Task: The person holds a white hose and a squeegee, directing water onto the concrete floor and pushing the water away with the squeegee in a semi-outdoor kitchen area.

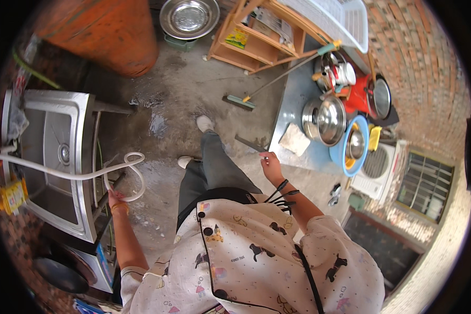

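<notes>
My left hand (117, 197) grips the end part of a white flexible hose (74, 176) beside the front edge of a stainless steel sink (85, 157). From the sink's back side the hose runs across the basin, then makes a loose loop over the floor before reaching my fingers. My right hand (271, 166) hangs by the near corner of a metal-topped table (284, 127), fingers loosely bent and nothing visible in them. Close to it on the tabletop lies a pale folded cloth (294, 139). Whether that hand touches the table edge is unclear.
Wet patches mark the concrete floor (172, 102). A broom (239, 103) leans on the table. Steel pots (325, 119) and a blue basin (349, 165) crowd the tabletop. A wooden shelf (255, 43), an orange barrel (114, 39) and a steel basin (189, 17) stand ahead.
</notes>
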### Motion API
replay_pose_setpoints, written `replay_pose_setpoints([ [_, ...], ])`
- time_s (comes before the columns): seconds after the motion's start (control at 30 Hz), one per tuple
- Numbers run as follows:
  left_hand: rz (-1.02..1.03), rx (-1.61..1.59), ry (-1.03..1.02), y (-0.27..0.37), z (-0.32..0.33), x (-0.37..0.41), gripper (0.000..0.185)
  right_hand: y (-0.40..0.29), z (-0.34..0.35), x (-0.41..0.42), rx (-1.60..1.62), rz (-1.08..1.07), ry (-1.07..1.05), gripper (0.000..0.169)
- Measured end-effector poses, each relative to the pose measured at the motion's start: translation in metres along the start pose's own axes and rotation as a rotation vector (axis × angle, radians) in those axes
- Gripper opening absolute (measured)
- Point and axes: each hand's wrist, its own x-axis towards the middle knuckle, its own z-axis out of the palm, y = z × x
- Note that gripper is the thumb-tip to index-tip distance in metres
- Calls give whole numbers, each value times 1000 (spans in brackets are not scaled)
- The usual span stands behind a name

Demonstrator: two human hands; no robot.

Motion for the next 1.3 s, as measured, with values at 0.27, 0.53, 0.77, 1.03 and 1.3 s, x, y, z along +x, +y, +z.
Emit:
replay_pose_setpoints([
  [0.27,117,329,174,37,26,30,38,32,-48,98,-321,-252,100,26],
  [0.53,139,366,126,-31,64,34,19,34,-149,401,-1791,-470,197,41],
  [0.77,199,361,219,-64,68,63,24,79,-188,475,-1876,-393,-144,15],
  [1.03,191,254,223,-97,53,32,27,16,-176,343,-1489,-498,-443,8],
  [1.3,-63,-232,175,-152,30,74,28,-13,-100,125,-313,553,-983,53],
])
